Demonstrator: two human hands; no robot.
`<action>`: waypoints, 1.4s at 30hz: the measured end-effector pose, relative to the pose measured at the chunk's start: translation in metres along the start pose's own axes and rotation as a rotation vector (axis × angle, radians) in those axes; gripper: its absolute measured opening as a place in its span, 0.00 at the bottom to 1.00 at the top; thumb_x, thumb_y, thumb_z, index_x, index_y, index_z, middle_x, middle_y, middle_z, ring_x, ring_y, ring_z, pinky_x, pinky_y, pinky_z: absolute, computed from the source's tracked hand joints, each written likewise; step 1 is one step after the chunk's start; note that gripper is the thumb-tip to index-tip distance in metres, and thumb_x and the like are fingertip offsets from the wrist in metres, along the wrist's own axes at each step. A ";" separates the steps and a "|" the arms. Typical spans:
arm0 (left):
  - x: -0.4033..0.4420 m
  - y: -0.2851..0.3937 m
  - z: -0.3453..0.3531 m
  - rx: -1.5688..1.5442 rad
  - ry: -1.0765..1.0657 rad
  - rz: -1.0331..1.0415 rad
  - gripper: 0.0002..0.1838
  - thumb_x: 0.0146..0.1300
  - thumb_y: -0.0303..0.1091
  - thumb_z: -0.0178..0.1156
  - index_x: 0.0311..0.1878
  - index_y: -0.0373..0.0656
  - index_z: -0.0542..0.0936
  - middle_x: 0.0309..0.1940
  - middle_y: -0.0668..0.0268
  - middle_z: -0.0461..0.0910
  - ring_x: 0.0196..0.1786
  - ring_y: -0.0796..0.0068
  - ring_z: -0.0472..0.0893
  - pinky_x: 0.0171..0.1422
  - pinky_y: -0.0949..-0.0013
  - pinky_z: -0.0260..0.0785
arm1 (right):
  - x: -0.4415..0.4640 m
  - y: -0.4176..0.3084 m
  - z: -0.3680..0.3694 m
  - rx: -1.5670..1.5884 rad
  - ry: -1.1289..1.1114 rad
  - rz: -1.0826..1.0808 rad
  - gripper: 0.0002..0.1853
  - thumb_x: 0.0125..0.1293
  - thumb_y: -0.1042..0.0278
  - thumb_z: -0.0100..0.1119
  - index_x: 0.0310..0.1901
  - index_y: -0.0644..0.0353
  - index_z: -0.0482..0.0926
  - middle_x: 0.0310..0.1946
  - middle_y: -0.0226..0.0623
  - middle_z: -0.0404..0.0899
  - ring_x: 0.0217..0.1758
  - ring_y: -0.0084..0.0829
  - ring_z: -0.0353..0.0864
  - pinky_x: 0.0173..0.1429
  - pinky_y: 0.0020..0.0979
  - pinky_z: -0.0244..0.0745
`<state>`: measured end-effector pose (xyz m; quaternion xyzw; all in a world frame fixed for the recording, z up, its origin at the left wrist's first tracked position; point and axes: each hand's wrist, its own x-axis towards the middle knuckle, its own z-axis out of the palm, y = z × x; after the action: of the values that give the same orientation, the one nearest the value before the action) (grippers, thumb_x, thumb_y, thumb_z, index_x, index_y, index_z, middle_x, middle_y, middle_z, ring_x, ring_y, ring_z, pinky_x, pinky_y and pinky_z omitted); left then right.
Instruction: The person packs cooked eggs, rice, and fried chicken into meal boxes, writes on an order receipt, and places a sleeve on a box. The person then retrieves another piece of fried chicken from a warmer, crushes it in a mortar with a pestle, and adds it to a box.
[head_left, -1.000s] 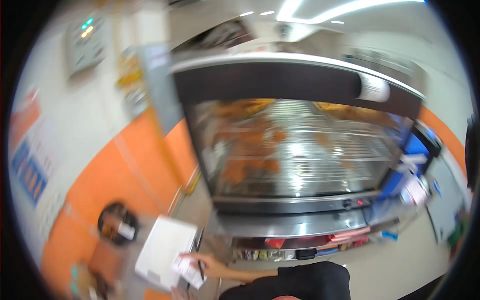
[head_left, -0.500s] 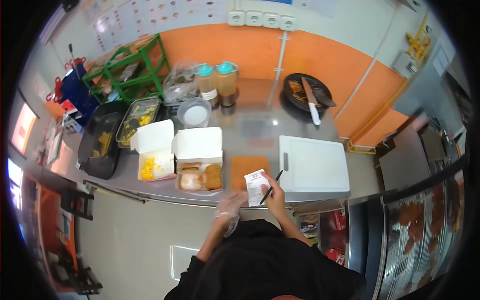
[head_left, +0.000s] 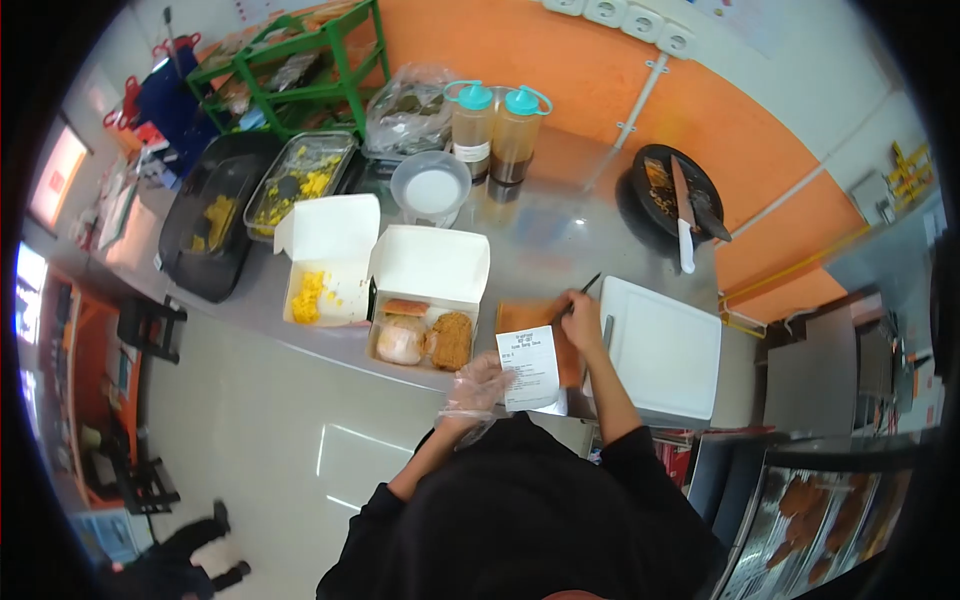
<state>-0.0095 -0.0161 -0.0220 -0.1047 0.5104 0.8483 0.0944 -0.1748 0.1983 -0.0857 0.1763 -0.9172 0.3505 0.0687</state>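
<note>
My left hand [head_left: 474, 388], in a clear plastic glove, pinches the left edge of a printed receipt [head_left: 530, 368]. My right hand [head_left: 583, 322], bare, is closed around a dark pen [head_left: 592, 284] just above an orange-brown square [head_left: 514, 317] on the counter. The receipt partly covers that square. To the left of my hands stands an open carton [head_left: 432, 262] holding a pale wrapped round item [head_left: 401, 338] and a brown fried piece [head_left: 451, 341]. Beside it, another open carton [head_left: 334, 228] contains yellow bits of food [head_left: 308, 297].
A white cutting board [head_left: 662, 350] lies right of my right hand. Behind it, a knife [head_left: 683, 215] rests across a black pan [head_left: 655, 205]. Sauce bottles [head_left: 514, 140], a clear bowl [head_left: 431, 187] and food trays [head_left: 303, 165] line the back left. Another person [head_left: 185, 560] is at lower left.
The receipt has passed from my right hand to my gloved left hand. My right hand has moved forward and right with the pen. The view has shifted, and another person now appears at lower left.
</note>
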 end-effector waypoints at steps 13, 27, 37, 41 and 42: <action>0.071 -0.122 -0.032 0.575 0.297 0.024 0.18 0.61 0.43 0.61 0.50 0.44 0.73 0.37 0.55 0.84 0.41 0.59 0.84 0.48 0.61 0.73 | -0.055 -0.062 -0.001 0.495 -0.204 -0.061 0.12 0.58 0.77 0.61 0.45 0.59 0.78 0.42 0.41 0.81 0.44 0.38 0.82 0.49 0.32 0.76; 0.027 -0.057 -0.016 1.187 0.132 -0.175 0.37 0.59 0.56 0.60 0.70 0.69 0.56 0.45 0.43 0.80 0.52 0.43 0.79 0.56 0.48 0.71 | -0.066 -0.065 0.003 0.590 -0.226 -0.082 0.19 0.70 0.67 0.54 0.62 0.57 0.71 0.41 0.41 0.81 0.39 0.31 0.80 0.46 0.29 0.74; 0.026 -0.042 -0.010 1.155 0.155 -0.291 0.39 0.54 0.53 0.65 0.69 0.74 0.58 0.51 0.44 0.78 0.58 0.44 0.77 0.60 0.51 0.69 | -0.083 -0.058 0.029 1.057 -0.065 0.195 0.20 0.76 0.61 0.45 0.56 0.73 0.73 0.41 0.43 0.81 0.38 0.26 0.81 0.45 0.25 0.78; 0.029 -0.054 -0.019 1.082 0.139 -0.188 0.39 0.54 0.53 0.65 0.68 0.74 0.58 0.51 0.44 0.78 0.58 0.43 0.77 0.60 0.51 0.69 | -0.081 -0.058 0.028 0.932 -0.101 0.204 0.12 0.72 0.69 0.52 0.47 0.71 0.76 0.36 0.42 0.82 0.36 0.26 0.82 0.43 0.25 0.78; 0.030 -0.056 -0.020 1.075 0.141 -0.181 0.39 0.53 0.52 0.66 0.68 0.74 0.59 0.51 0.44 0.78 0.58 0.42 0.76 0.60 0.51 0.69 | -0.081 -0.057 0.027 0.932 -0.099 0.203 0.12 0.72 0.69 0.52 0.47 0.71 0.76 0.36 0.42 0.82 0.36 0.26 0.82 0.43 0.25 0.78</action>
<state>-0.0219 -0.0064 -0.0863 -0.1417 0.8659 0.4476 0.1728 -0.0784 0.1633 -0.0909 0.1142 -0.6771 0.7206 -0.0960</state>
